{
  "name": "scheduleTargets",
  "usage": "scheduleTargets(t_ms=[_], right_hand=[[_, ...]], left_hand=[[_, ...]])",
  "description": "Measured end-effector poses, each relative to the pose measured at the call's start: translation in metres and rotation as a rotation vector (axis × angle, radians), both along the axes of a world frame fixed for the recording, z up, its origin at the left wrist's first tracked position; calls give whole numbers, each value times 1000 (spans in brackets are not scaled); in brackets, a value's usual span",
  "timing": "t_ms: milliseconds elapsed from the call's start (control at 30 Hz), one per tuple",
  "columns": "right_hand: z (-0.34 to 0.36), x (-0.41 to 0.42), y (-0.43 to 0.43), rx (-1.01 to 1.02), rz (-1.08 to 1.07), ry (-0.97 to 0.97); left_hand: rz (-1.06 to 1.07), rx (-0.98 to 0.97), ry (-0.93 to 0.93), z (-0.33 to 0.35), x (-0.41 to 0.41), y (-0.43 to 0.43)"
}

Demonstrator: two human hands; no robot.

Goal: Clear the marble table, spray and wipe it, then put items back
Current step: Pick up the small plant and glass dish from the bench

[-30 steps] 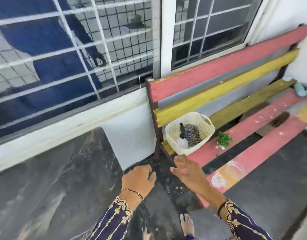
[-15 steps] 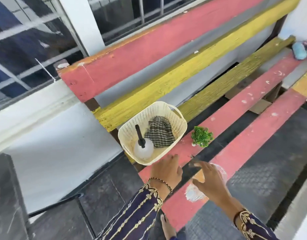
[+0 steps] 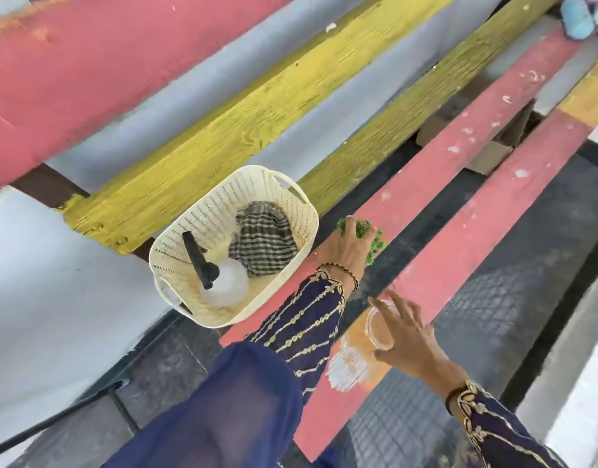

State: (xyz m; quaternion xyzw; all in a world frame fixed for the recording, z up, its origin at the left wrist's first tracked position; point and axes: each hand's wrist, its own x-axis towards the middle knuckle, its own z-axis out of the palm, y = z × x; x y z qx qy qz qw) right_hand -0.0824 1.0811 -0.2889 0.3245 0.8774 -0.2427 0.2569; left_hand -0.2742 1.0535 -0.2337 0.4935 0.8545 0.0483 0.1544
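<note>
A small green plant (image 3: pixel 375 245) sits on a red slat of the painted bench (image 3: pixel 466 136), and my left hand (image 3: pixel 346 245) is closed over its top. A clear glass (image 3: pixel 378 330) stands on the nearer red slat; my right hand (image 3: pixel 407 336) hovers at it with fingers spread, fingertips at its rim. Left of the plant a cream plastic basket (image 3: pixel 309 211) holds a white spray bottle (image 3: pixel 227 287) with a black nozzle and a striped cloth (image 3: pixel 263 241). The marble table is out of view.
The bench back has red and yellow planks (image 3: pixel 223 106) against a white wall. A pale blue object (image 3: pixel 578 18) lies at the bench's far end. A cardboard box (image 3: pixel 488 157) sits beneath the slats. Dark tiled floor (image 3: pixel 513 298) lies below.
The view has swung from the marble table down to the bench. My left hand reached forward and closed on the green plant; my right hand moved to the glass.
</note>
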Motion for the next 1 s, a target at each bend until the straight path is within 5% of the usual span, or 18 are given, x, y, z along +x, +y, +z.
scheduleTargets(t_ms=[400,1000], right_hand=[[10,0,-10,72,-22,53],[165,-21,-192,13,274,326]], left_hand=[[21,111,-108,7,14,-28],[448,182,-244,175,71,-313]])
